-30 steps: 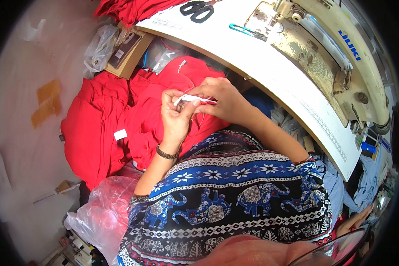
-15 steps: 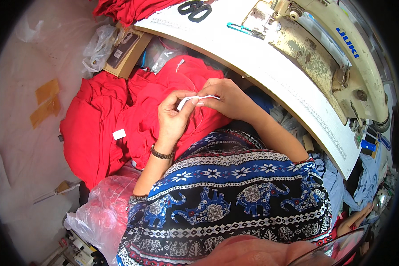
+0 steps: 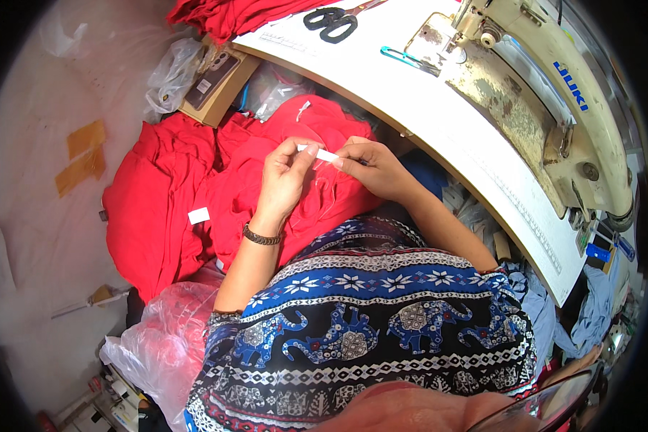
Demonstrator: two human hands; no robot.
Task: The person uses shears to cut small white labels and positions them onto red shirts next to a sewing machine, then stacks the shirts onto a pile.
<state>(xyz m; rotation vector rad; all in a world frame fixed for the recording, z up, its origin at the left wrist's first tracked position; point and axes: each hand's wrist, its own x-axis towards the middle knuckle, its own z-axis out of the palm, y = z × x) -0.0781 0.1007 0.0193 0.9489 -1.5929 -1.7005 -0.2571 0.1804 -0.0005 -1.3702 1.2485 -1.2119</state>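
A short, narrow white strip, cloth or paper, is stretched nearly straight between my two hands. Thumb and fingers of my left hand pinch its left end. At the other end, my right hand grips it the same way, its fingertips partly hidden. Both hands are just above a big heap of red cloth that lies in front of me and to the left. A small white tag shows on the heap, left of my left wrist.
A white sewing table curves along the right, carrying a sewing machine, black-handled scissors and a small turquoise tool. Behind the heap stands a cardboard box. Clear plastic lies at lower left, blue cloth at right.
My hands have drawn slightly apart, and the strip, bent between close fingers before, now lies straight between them. The whole view has shifted a little.
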